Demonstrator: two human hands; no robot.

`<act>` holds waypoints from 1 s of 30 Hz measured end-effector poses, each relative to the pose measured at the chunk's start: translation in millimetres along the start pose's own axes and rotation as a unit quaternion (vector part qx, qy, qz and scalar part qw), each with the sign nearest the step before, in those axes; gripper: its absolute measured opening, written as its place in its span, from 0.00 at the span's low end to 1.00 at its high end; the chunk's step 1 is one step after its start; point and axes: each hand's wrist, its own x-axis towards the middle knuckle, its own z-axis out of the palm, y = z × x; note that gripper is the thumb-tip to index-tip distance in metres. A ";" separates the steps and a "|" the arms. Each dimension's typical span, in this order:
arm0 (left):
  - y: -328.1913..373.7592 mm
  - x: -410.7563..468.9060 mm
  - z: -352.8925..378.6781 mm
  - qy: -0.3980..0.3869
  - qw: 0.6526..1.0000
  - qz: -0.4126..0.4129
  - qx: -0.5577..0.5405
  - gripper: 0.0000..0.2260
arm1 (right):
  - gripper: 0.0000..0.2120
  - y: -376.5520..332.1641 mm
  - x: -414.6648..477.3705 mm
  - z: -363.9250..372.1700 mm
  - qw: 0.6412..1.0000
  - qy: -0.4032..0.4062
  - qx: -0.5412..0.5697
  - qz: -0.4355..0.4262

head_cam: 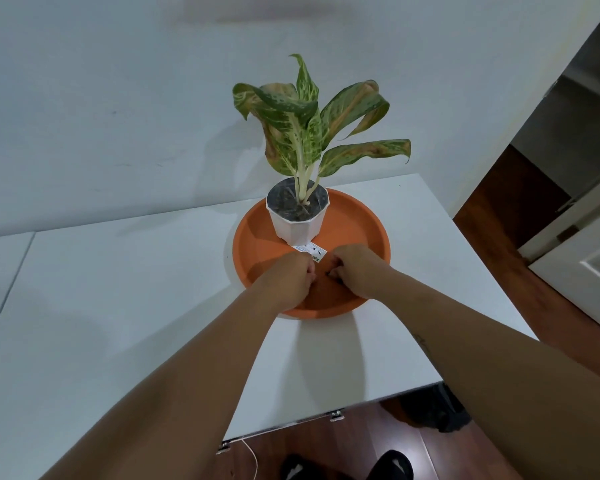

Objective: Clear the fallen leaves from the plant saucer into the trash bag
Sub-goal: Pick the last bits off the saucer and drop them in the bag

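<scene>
**potted_newbie:** So where was the saucer in all this?

**me:** The orange saucer sat on the white table, toward the far right corner near the wall. The white pot stood in the back half of it, with the plant growing out (green speckled leaves, a few browning at the edges). A white label tag lay in the saucer just in front of the pot.

**potted_newbie:** And your hands?

**me:** Both were down in the front half of the saucer, close together. My left hand was curled into a loose fist, fingers tucked under, right beside the tag. My right hand was bunched up too, fingertips pinched against the saucer floor. Honestly couldn't tell if either one had a leaf in it, the fingers hid whatever was under them.

**potted_newbie:** Trash bag?

**me:** Something dark and crumpled sat on the wood floor below the table's near edge, couldn't tell what.
</scene>
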 end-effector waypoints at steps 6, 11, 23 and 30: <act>-0.1 -3.9 -7.0 0.024 0.995 -0.020 -0.091 0.09 | 0.02 22.3 -22.3 -11.0 0.968 0.089 0.236 0.010; 17.4 -3.3 -3.4 0.028 0.992 -0.021 -0.121 0.09 | 0.02 53.1 -40.8 -27.2 0.920 0.109 0.377 0.009; 155.9 30.9 61.3 0.044 0.972 -0.040 -0.226 0.05 | 0.04 186.1 -72.2 -57.2 0.812 0.077 0.579 0.005; 250.9 45.9 125.8 0.086 0.959 -0.089 -0.255 0.06 | 0.02 295.7 -89.0 -85.8 0.814 0.051 0.578 0.035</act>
